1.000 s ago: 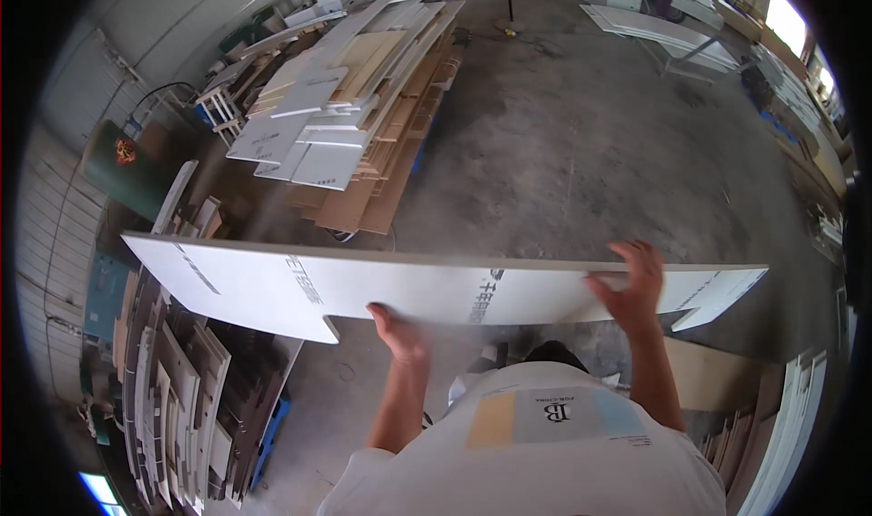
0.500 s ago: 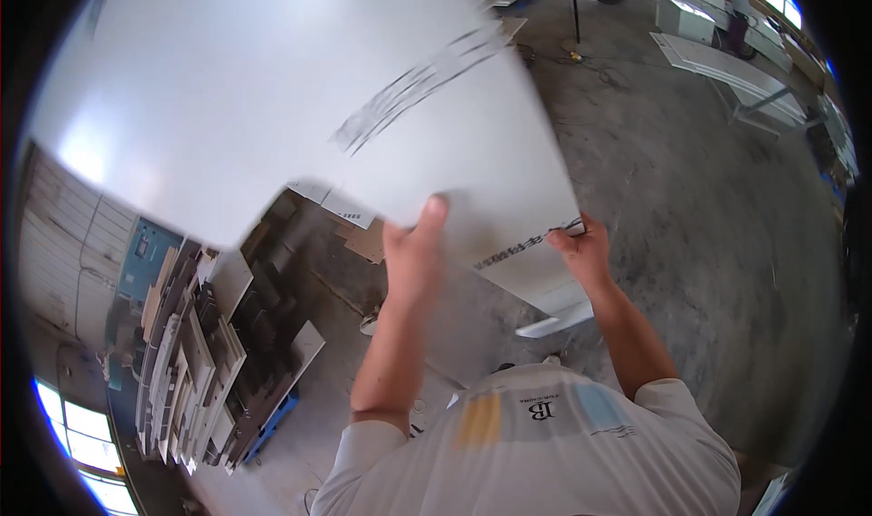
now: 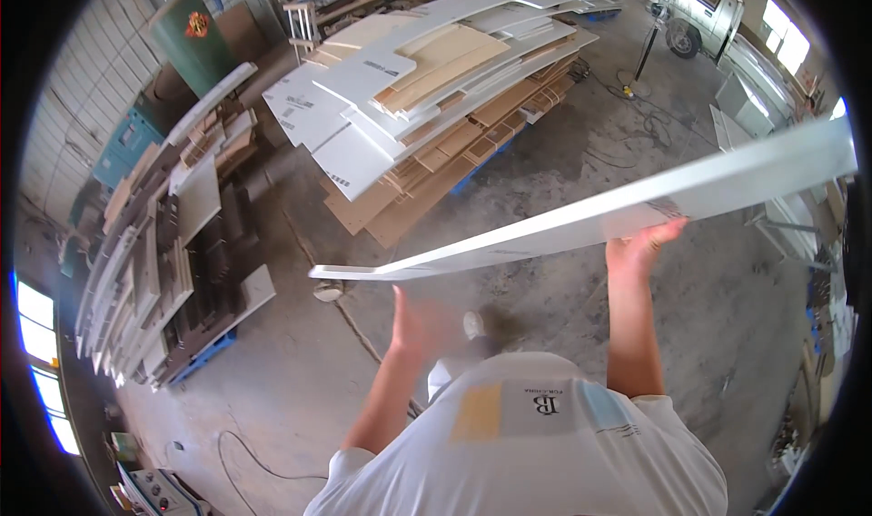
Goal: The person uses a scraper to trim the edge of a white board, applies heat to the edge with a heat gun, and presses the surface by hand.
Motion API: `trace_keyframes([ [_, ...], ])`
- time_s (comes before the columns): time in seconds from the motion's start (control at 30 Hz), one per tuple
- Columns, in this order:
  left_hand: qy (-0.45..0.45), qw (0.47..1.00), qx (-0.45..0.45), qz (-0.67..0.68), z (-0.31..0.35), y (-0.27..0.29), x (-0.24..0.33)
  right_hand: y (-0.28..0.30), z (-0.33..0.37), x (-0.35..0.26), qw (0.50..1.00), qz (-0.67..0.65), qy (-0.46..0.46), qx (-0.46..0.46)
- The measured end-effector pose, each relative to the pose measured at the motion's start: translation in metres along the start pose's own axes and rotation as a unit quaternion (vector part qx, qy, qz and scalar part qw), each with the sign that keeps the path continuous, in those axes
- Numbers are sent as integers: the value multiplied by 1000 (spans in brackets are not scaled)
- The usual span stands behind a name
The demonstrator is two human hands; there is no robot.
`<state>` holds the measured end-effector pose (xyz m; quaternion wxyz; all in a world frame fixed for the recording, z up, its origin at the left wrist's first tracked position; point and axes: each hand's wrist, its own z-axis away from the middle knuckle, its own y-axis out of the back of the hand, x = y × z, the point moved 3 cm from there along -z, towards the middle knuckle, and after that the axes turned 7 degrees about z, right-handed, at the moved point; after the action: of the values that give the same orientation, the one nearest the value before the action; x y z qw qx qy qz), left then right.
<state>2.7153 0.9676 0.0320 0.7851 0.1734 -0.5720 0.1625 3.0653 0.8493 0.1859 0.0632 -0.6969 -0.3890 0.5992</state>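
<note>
A long white panel (image 3: 563,216) stands nearly edge-on before me, slanting from the middle left up to the far right. Its left end has a short angled corner, and dark printed marks show on the near face. My right hand (image 3: 643,246) grips the panel from the near side, with its fingers against the printed area. Just under the panel's left part is my left hand (image 3: 425,323), thumb pointing up. Motion smears its other fingers, so contact with the panel is unclear.
A big stack of white and brown boards (image 3: 427,89) lies ahead on a blue pallet. To the left, more boards (image 3: 173,253) lean in a row. A stand (image 3: 647,53) with cables is at the far right, near a white truck (image 3: 699,12). A cable (image 3: 241,457) crosses the floor.
The panel has turned from showing its broad face to nearly edge-on and swung to the right, uncovering the board stack. My right hand has moved right; my left hand has dropped lower.
</note>
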Motion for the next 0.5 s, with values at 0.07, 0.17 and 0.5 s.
trace_keyframes([
  [0.07,104,736,185,643,-14,16,25,4,-20,2,996,-27,-60,59],
  [0.17,73,637,230,732,-59,47,-16,83,-68,26,975,-137,-87,-153],
  [0.5,127,625,329,697,-138,85,26,103,-209,101,923,-268,-200,-189],
])
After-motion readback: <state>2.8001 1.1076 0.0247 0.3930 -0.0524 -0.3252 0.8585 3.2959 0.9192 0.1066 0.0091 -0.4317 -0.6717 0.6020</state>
